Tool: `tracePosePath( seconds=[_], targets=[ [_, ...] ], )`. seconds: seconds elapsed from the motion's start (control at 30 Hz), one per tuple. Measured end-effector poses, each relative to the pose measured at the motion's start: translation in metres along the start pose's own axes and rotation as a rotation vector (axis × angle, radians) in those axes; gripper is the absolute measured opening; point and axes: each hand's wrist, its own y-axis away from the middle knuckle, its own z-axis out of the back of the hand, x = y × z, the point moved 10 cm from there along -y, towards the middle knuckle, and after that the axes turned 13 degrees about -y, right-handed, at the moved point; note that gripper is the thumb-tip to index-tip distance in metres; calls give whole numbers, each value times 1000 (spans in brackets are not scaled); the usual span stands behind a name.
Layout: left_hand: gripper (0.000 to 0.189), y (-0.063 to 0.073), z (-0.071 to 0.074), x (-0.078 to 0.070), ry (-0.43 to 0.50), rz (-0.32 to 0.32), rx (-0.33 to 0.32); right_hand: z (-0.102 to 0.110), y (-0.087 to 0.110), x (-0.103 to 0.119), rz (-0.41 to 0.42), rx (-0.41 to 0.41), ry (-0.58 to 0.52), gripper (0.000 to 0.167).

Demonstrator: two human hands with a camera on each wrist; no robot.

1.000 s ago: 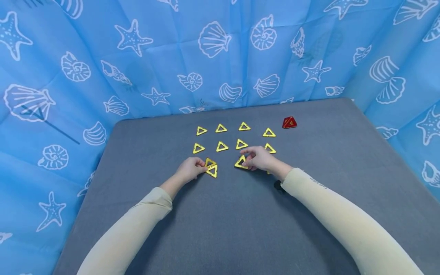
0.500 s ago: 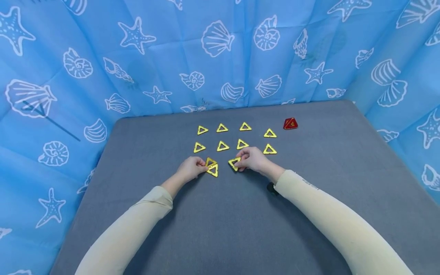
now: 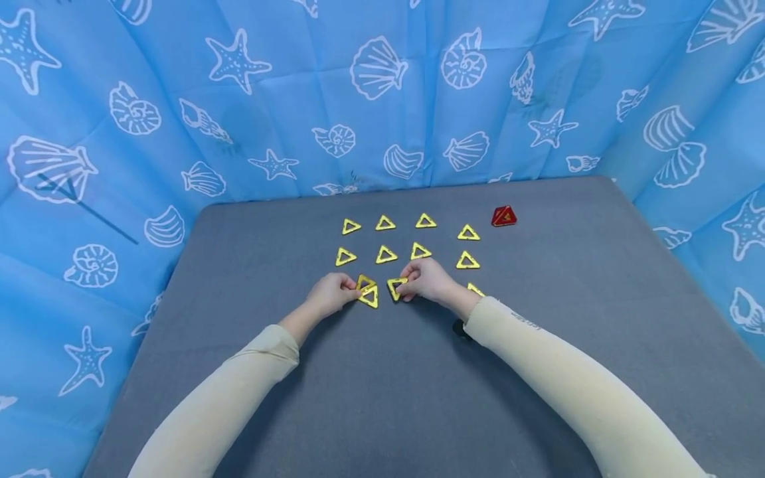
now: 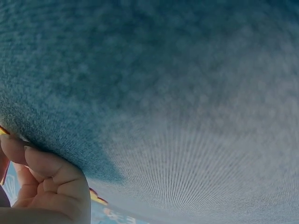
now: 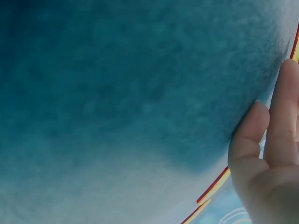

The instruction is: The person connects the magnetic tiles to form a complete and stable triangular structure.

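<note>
In the head view my left hand (image 3: 331,294) pinches two yellow triangular magnetic tiles (image 3: 370,301) lying edge to edge on the table. Just to their right, my right hand (image 3: 429,281) grips another open-centred yellow triangular tile (image 3: 391,286) between thumb and fingers. A small gap separates this tile from the pair. Curled fingers (image 4: 53,170) show in the left wrist view, with a sliver of tile at the frame edge. The right wrist view catches only part of the right hand (image 5: 273,154); its hold is mostly out of frame.
Beyond the hands, several yellow triangles (image 3: 386,259) lie in two loose rows. Red tiles (image 3: 504,216) sit at the back right. Another yellow tile (image 3: 475,289) is partly hidden by my right arm, as is a black object (image 3: 461,329). A blue shell-print curtain (image 3: 382,119) borders the grey table (image 3: 370,398).
My right hand has carried its yellow triangle leftward, close to the pair, and the triangle has turned. My left hand stays in place on the pair.
</note>
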Motion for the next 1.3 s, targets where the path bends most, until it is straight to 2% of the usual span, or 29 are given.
tracePosePath(
  seconds=[0.53,1.3],
  targets=[
    [18,3,3,-2,-113,16,-57,-12,-4,0,-28,-40,51,16],
    [17,-3,1,-5,-116,-1,-48,-20,-7,4,-22,-56,150,13]
  ],
)
